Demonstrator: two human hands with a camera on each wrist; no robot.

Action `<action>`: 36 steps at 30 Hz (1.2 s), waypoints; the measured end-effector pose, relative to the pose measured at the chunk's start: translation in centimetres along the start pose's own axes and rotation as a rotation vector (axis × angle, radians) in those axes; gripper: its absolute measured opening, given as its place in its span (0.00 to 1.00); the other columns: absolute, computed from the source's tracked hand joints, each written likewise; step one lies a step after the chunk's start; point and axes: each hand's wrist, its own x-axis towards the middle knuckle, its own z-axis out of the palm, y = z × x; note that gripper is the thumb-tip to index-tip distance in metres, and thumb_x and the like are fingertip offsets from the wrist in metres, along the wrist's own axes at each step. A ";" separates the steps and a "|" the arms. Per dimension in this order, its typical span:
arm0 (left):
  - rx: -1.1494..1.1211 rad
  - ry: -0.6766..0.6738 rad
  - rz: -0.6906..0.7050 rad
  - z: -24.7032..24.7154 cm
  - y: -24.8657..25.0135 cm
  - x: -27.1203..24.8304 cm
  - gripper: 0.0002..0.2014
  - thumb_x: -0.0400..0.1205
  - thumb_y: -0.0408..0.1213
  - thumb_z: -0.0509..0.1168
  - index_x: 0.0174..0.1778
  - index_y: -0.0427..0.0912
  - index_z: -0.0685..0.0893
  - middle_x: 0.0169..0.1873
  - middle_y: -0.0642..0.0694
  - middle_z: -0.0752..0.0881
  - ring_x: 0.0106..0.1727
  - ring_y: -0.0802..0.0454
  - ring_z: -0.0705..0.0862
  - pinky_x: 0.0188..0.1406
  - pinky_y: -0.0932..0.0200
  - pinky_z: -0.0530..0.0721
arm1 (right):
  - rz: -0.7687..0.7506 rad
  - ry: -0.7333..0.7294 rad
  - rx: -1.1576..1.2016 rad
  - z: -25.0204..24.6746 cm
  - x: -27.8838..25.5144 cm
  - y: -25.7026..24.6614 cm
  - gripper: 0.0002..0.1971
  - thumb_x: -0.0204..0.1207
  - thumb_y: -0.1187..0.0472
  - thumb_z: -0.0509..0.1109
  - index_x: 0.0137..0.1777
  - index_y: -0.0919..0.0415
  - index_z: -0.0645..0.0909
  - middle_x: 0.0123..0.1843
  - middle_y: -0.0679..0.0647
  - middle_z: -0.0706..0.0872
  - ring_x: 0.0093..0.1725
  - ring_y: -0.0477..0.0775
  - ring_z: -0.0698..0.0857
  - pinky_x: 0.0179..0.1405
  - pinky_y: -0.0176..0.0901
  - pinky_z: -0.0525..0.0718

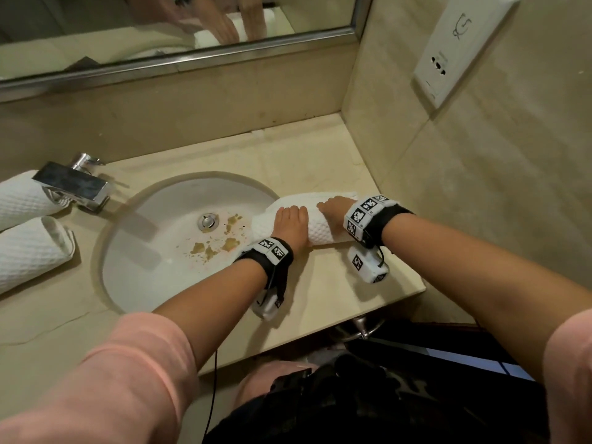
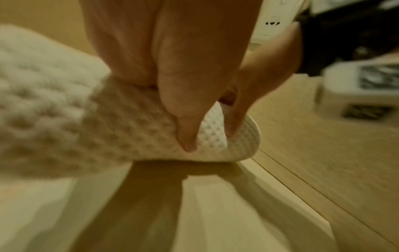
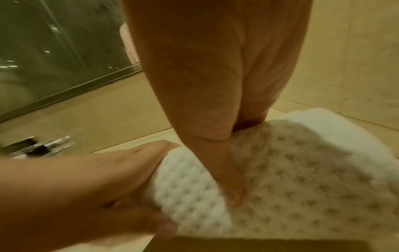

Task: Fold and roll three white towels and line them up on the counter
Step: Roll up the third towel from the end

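A white waffle-weave towel lies partly rolled on the beige counter, right of the sink, with a flat strip still unrolled beyond the roll. My left hand grips the roll's left part and my right hand grips its right part, fingers over the top. In the left wrist view my left thumb presses the roll's near side. In the right wrist view my right thumb presses into the towel. Two rolled towels lie side by side at far left.
The white basin with brown stains sits between the rolled towels and my hands. A chrome faucet stands at its upper left. A tiled wall with a socket plate closes the right; a mirror runs along the back.
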 end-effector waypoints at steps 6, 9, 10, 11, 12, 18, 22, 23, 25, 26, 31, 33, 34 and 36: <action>-0.064 -0.032 0.021 -0.9 -1.7 2.1 0.34 0.77 0.50 0.69 0.72 0.33 0.66 0.67 0.36 0.74 0.68 0.40 0.73 0.69 0.51 0.68 | 0.050 0.275 -0.052 4.5 -2.4 -1.4 0.46 0.77 0.60 0.67 0.82 0.72 0.37 0.85 0.67 0.42 0.84 0.66 0.40 0.81 0.55 0.36; -0.094 -0.079 0.042 -1.5 -2.3 2.8 0.37 0.75 0.52 0.70 0.73 0.33 0.66 0.68 0.35 0.73 0.69 0.39 0.73 0.70 0.50 0.71 | -0.022 0.317 -0.023 5.1 -2.9 -0.4 0.51 0.73 0.58 0.71 0.83 0.69 0.37 0.85 0.65 0.44 0.84 0.65 0.41 0.83 0.55 0.35; -0.098 -0.082 0.041 -1.5 -2.4 3.0 0.37 0.75 0.52 0.70 0.73 0.34 0.66 0.68 0.35 0.74 0.68 0.39 0.74 0.69 0.50 0.72 | -0.035 0.294 -0.033 4.8 -2.9 -0.2 0.54 0.70 0.55 0.75 0.83 0.68 0.39 0.85 0.64 0.46 0.84 0.65 0.43 0.83 0.56 0.37; -0.102 -0.080 0.038 -1.5 -2.5 3.2 0.37 0.74 0.53 0.70 0.72 0.34 0.67 0.67 0.36 0.75 0.67 0.40 0.75 0.68 0.50 0.74 | -0.036 0.278 -0.034 4.5 -2.7 -0.1 0.56 0.68 0.52 0.78 0.84 0.67 0.42 0.84 0.63 0.51 0.84 0.65 0.48 0.84 0.56 0.40; -0.108 -0.087 0.031 -1.5 -2.6 3.3 0.37 0.73 0.53 0.70 0.71 0.35 0.68 0.66 0.37 0.75 0.66 0.41 0.75 0.67 0.50 0.75 | -0.034 0.273 -0.028 4.1 -2.5 -0.1 0.56 0.65 0.51 0.79 0.83 0.66 0.46 0.82 0.62 0.56 0.82 0.65 0.54 0.84 0.55 0.44; -0.143 -0.138 0.005 -2.3 -2.9 3.9 0.41 0.70 0.56 0.72 0.72 0.36 0.67 0.66 0.38 0.74 0.66 0.41 0.75 0.66 0.49 0.76 | -0.047 0.209 0.027 1.9 0.0 0.5 0.47 0.62 0.53 0.80 0.78 0.61 0.59 0.71 0.56 0.70 0.70 0.59 0.69 0.74 0.47 0.61; 0.043 -0.001 0.077 -1.8 -1.5 3.3 0.44 0.72 0.54 0.72 0.76 0.31 0.62 0.67 0.38 0.71 0.66 0.41 0.73 0.70 0.50 0.70 | -0.023 0.131 0.020 0.7 0.9 1.1 0.50 0.60 0.46 0.82 0.78 0.59 0.59 0.71 0.55 0.71 0.70 0.58 0.71 0.72 0.48 0.65; 0.102 0.027 0.082 -1.4 -1.1 2.9 0.43 0.74 0.50 0.69 0.78 0.30 0.59 0.68 0.37 0.71 0.66 0.40 0.72 0.71 0.50 0.68 | -0.024 0.115 0.025 0.5 1.1 1.2 0.51 0.59 0.45 0.82 0.78 0.59 0.59 0.71 0.55 0.71 0.70 0.58 0.72 0.72 0.49 0.67; 0.170 0.010 0.064 -1.1 -0.6 2.5 0.38 0.73 0.44 0.68 0.76 0.28 0.66 0.63 0.36 0.77 0.60 0.40 0.78 0.67 0.50 0.73 | -0.026 0.081 0.023 0.0 1.5 1.4 0.51 0.58 0.43 0.83 0.77 0.59 0.60 0.70 0.55 0.72 0.69 0.59 0.73 0.71 0.50 0.70; 0.190 0.007 0.040 -1.4 -0.4 2.2 0.35 0.69 0.44 0.71 0.71 0.30 0.74 0.56 0.38 0.82 0.54 0.42 0.81 0.61 0.52 0.78 | -0.025 0.061 0.023 -0.2 1.7 1.6 0.51 0.57 0.43 0.83 0.76 0.59 0.60 0.70 0.55 0.72 0.69 0.59 0.73 0.71 0.51 0.71; 0.143 0.006 0.056 -2.3 -0.8 2.9 0.29 0.78 0.37 0.66 0.73 0.34 0.66 0.63 0.39 0.76 0.62 0.42 0.77 0.64 0.53 0.72 | -0.016 -0.015 0.030 -1.5 2.8 2.3 0.44 0.60 0.48 0.83 0.73 0.58 0.66 0.66 0.55 0.77 0.66 0.58 0.78 0.66 0.49 0.77; 0.109 0.010 0.048 -2.5 -1.2 3.5 0.30 0.74 0.39 0.71 0.69 0.36 0.67 0.62 0.41 0.77 0.59 0.44 0.78 0.58 0.55 0.73 | -0.030 -0.047 0.031 -2.1 3.0 2.4 0.42 0.56 0.47 0.84 0.68 0.56 0.70 0.61 0.53 0.81 0.61 0.56 0.81 0.59 0.46 0.79; 0.105 0.004 0.053 -2.7 -1.3 3.7 0.31 0.72 0.40 0.72 0.68 0.37 0.68 0.61 0.41 0.77 0.59 0.44 0.78 0.56 0.56 0.74 | -0.039 -0.058 0.047 -2.4 3.1 2.5 0.42 0.55 0.46 0.85 0.67 0.55 0.70 0.59 0.52 0.81 0.60 0.56 0.82 0.56 0.45 0.79; 0.097 -0.016 0.082 -3.1 -1.5 4.4 0.33 0.69 0.41 0.75 0.67 0.38 0.68 0.61 0.41 0.77 0.60 0.44 0.77 0.56 0.54 0.75 | -0.048 -0.074 0.067 -2.7 3.1 2.7 0.43 0.55 0.45 0.84 0.69 0.54 0.69 0.60 0.52 0.80 0.61 0.55 0.80 0.57 0.45 0.77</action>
